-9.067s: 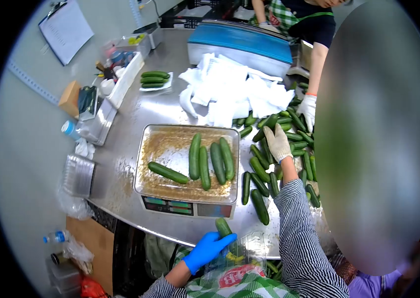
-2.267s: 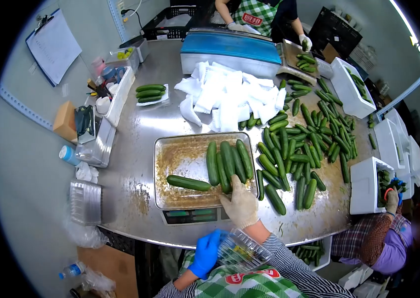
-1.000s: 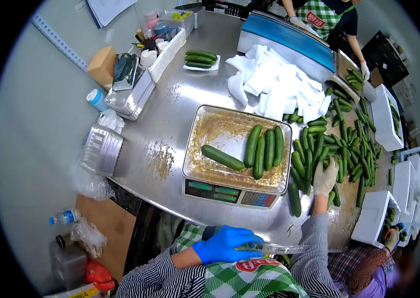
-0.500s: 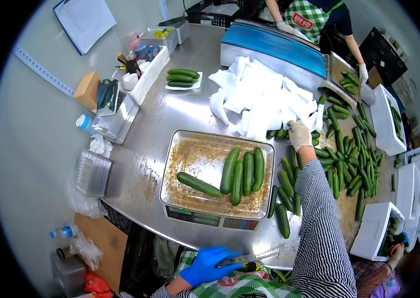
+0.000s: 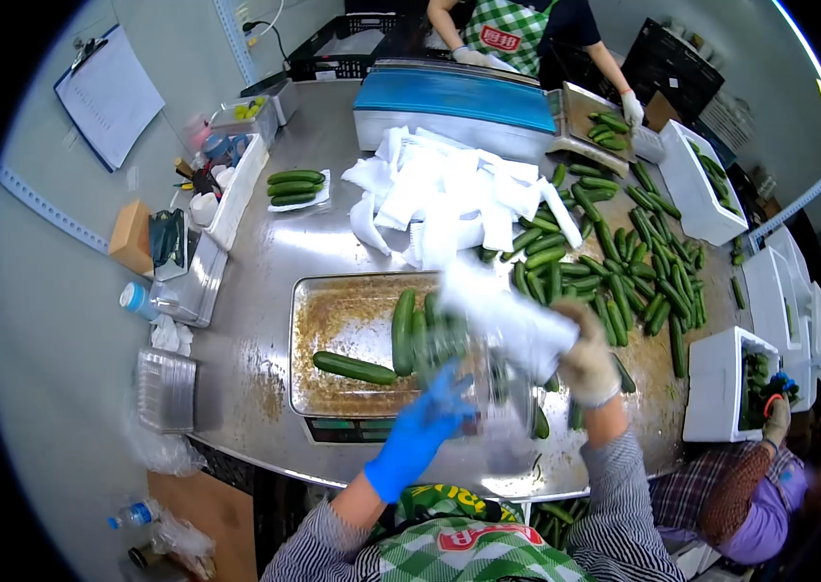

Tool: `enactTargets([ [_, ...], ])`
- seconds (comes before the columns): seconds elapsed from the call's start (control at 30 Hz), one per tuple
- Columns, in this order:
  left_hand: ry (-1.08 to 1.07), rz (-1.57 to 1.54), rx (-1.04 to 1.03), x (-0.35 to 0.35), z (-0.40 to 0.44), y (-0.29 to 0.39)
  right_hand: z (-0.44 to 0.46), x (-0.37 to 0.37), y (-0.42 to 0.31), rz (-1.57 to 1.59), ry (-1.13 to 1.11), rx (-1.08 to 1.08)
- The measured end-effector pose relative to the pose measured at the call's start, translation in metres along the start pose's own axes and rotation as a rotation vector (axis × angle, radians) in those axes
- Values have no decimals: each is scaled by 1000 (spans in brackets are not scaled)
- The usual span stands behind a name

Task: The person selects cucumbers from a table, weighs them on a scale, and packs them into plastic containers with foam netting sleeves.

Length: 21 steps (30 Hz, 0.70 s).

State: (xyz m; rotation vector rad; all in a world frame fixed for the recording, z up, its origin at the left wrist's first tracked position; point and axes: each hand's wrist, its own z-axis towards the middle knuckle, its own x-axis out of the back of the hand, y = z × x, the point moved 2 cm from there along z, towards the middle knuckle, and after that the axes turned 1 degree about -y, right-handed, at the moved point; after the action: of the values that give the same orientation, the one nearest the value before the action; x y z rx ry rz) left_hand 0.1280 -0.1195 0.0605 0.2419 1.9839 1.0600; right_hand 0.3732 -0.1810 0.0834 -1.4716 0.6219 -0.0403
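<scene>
My left hand (image 5: pixel 420 427), in a blue glove, holds a clear plastic tray (image 5: pixel 502 403) by its left side, above the table's front part. In my right hand (image 5: pixel 587 357), gloved in off-white, is a white pad (image 5: pixel 507 320), blurred by motion over the clear tray. Behind them lies the metal scale pan (image 5: pixel 333 308), with one cucumber (image 5: pixel 354 369) lying crosswise and others (image 5: pixel 403 332) side by side, partly hidden by the pad and tray. A heap of white pads (image 5: pixel 439 189) lies beyond the pan.
Many cucumbers (image 5: pixel 658 281) spread over the right of the steel table (image 5: pixel 255 291). Three cucumbers on a white pad (image 5: pixel 296 188) lie at the back left. A blue-topped machine (image 5: pixel 454 102) stands behind. One co-worker is at the back, another at the right beside white foam boxes (image 5: pixel 711 388).
My right hand has come back from the pad heap with a white pad. My left hand has raised the clear tray over the table's front. The head view has shifted.
</scene>
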Motion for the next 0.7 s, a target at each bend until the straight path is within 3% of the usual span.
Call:
enactTargets([
  [0.03,-6,-99,26,5,9,-9,-19,-2,17,-294,7,-108],
  [0.07,1,-139,26,13,15,-17,-34,-11,26,-405,-170,-49],
  [0.1,5,-180,25,16,20,-17,-50,-23,24,-343,-203,-275],
  [0.13,9,-222,28,18,23,-17,-60,-19,35,-183,-283,-314],
  [0.23,-63,188,55,10,13,-7,-66,-15,35,108,-117,-257],
  [0.27,-97,307,74,7,11,-6,-64,-19,27,-48,-151,-363],
  [0.33,-175,460,92,1,10,-3,-62,-25,30,-677,-328,-301],
  [0.4,-143,481,148,-8,5,6,-74,-47,11,-538,-249,-289],
  [0.43,-130,414,66,-8,2,6,-75,-55,2,-571,-233,-353],
  [0.53,-44,640,24,29,-7,-1,-93,-11,64,-1149,-148,146],
  [0.57,64,565,-65,33,-14,6,-95,-6,68,-1277,-33,184],
  [0.6,183,366,-62,37,-22,17,-91,-6,65,-856,71,-22],
  [0.63,181,443,-64,52,-28,19,-89,-5,63,-181,271,-129],
  [0.67,177,522,-69,64,-34,18,-87,-5,60,285,511,-141],
  [0.7,142,610,-113,60,-39,14,-85,-5,64,159,519,-180],
])
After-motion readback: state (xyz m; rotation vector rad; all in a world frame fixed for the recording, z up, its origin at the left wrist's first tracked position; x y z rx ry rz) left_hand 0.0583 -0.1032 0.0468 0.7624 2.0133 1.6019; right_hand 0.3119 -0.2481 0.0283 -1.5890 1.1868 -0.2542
